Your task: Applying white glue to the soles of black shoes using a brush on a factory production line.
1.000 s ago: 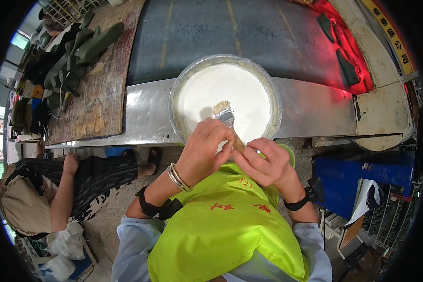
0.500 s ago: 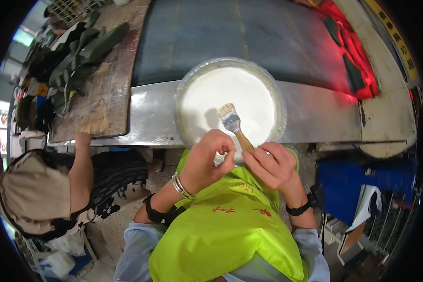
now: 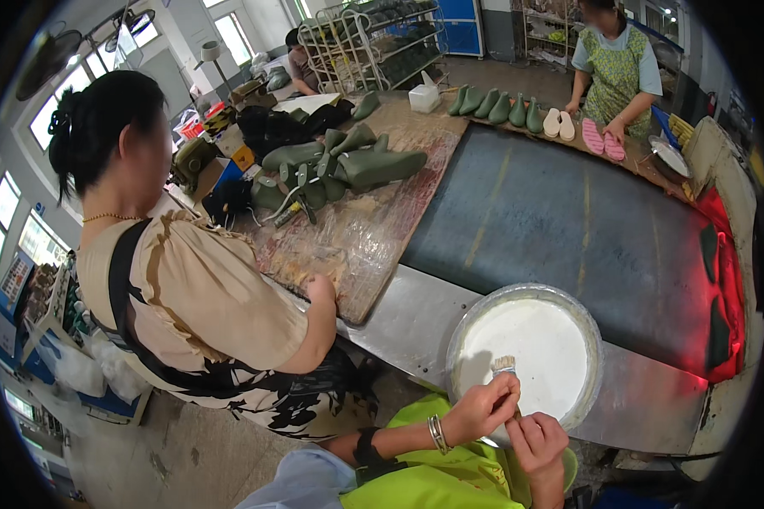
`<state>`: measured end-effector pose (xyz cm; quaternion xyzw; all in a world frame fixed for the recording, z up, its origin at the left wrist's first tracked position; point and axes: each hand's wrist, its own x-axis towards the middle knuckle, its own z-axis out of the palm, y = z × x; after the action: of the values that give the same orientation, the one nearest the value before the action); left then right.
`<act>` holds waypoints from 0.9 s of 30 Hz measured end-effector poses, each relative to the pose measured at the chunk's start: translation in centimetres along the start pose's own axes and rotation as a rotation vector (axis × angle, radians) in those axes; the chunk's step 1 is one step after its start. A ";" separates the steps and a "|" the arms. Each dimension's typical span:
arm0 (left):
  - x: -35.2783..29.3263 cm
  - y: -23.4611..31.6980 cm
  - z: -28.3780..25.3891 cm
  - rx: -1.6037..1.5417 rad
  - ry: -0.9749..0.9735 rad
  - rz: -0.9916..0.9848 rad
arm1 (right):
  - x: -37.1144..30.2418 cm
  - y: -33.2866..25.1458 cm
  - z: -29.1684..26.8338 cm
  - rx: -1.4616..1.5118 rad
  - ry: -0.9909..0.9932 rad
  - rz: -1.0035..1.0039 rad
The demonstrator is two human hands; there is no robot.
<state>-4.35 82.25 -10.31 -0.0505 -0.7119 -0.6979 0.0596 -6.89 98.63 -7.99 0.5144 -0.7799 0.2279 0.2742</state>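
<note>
My right hand (image 3: 538,445) is closed round the wooden handle of a flat paintbrush, mostly hidden behind my fingers. The pale bristles (image 3: 503,364) of the brush point away from me, over a round basin (image 3: 587,322) of white liquid (image 3: 530,335). Beside the brush, my left hand (image 3: 482,409) has its thumb and forefinger pinched together near the handle. Whatever may be between those fingertips is too small to make out. A silver bracelet circles the left wrist. The basin rests on a metal ledge (image 3: 429,310) in front of me.
On my left, a person in a beige top (image 3: 216,284) stands at a worn board (image 3: 382,246) piled with green shoe lasts (image 3: 386,167). A dark conveyor belt (image 3: 526,212) runs beyond the basin. Across it, another person (image 3: 617,76) handles pink soles (image 3: 592,136). Red-lit material (image 3: 728,331) lies at right.
The view has swung up and to the left, bringing in the co-workers and the far end of the belt. My right hand still holds the brush; my left fingers remain pinched close to it.
</note>
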 end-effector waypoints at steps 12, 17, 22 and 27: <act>-0.3 3.8 -6.3 -0.040 0.049 -0.248 | 3.0 0.5 -0.4 -0.116 0.140 0.147; -2.9 1.4 -8.2 -0.057 0.112 -0.320 | 1.6 -0.6 -1.7 -0.146 0.161 0.158; -2.8 1.9 -8.2 0.582 0.302 0.108 | 1.0 -1.6 -2.0 -0.130 0.167 0.132; -0.9 5.6 -5.6 0.611 -0.057 0.464 | 1.0 -1.8 -1.8 -0.104 0.109 0.090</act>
<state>-2.49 76.77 -4.82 -0.2095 -0.8582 -0.4198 0.2083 -5.20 98.45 -5.88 0.4506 -0.7971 0.2267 0.3321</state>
